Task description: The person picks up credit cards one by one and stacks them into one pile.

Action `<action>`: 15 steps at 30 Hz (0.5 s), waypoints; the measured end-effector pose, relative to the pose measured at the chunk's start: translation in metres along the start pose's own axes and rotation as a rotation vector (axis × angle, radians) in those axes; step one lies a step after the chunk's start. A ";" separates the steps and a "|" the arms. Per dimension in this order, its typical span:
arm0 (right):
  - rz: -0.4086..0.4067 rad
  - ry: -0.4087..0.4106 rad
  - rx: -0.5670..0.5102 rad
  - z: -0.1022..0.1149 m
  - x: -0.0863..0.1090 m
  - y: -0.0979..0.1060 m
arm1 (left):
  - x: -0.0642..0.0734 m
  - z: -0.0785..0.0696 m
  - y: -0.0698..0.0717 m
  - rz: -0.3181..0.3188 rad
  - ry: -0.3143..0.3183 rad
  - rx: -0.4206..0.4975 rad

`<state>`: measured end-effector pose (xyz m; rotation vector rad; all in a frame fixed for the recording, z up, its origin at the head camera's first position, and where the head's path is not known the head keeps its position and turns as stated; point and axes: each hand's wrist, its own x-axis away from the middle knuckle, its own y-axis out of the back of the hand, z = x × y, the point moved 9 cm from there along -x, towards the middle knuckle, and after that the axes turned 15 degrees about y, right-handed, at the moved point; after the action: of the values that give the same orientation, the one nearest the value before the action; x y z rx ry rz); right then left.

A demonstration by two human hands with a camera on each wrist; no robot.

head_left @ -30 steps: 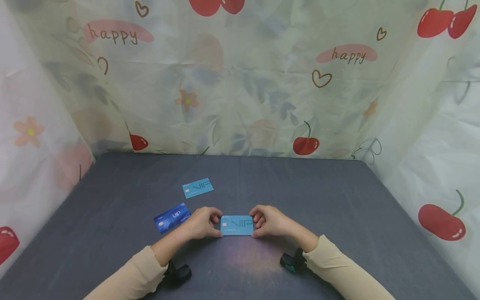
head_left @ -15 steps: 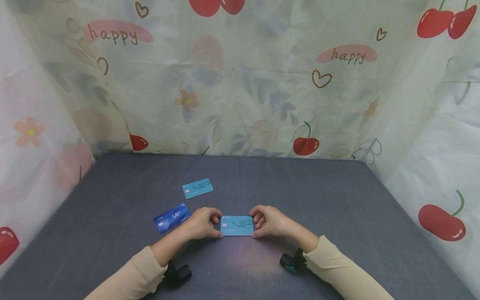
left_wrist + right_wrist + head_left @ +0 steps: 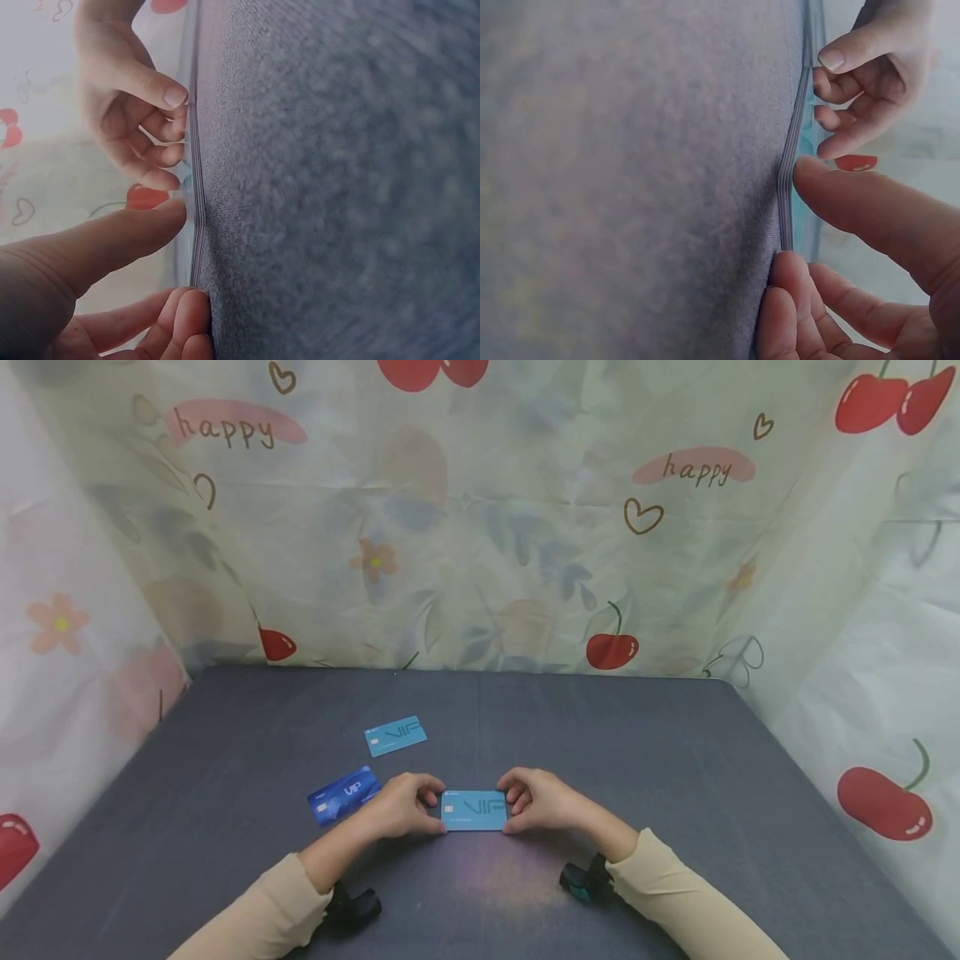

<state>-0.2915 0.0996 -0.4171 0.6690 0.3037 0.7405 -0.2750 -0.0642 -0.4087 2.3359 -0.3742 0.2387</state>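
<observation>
A small stack of light blue VIP cards [image 3: 474,811] lies flat on the dark grey cloth, long side toward me. Several thin layers show along the stack's edge [image 3: 198,172] in the left wrist view. At its left end, my left hand [image 3: 402,807] holds the corners between thumb and curled fingers. The right end is held the same way by my right hand [image 3: 546,803]. Both thumbs sit at the near corners. Left of the stack lies a dark blue VIP card [image 3: 343,795], its right part close behind my left hand. Farther back is a single light blue card [image 3: 395,737], tilted.
Dark grey cloth [image 3: 622,735] covers the table. A patterned curtain [image 3: 480,552] with cherries and hearts stands along the back edge, with similar sheets at both sides. Black wrist devices, such as the left one [image 3: 357,910], hang under the cuffs.
</observation>
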 end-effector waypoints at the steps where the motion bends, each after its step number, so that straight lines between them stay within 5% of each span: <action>1: 0.000 0.000 0.001 0.001 0.000 0.001 | 0.001 0.000 0.001 -0.001 -0.005 0.003; 15: -0.025 0.037 0.040 0.008 -0.008 0.010 | 0.000 0.009 0.010 0.016 0.018 0.066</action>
<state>-0.2985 0.0959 -0.4041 0.6891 0.3610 0.7247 -0.2776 -0.0775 -0.4081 2.3947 -0.3818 0.2837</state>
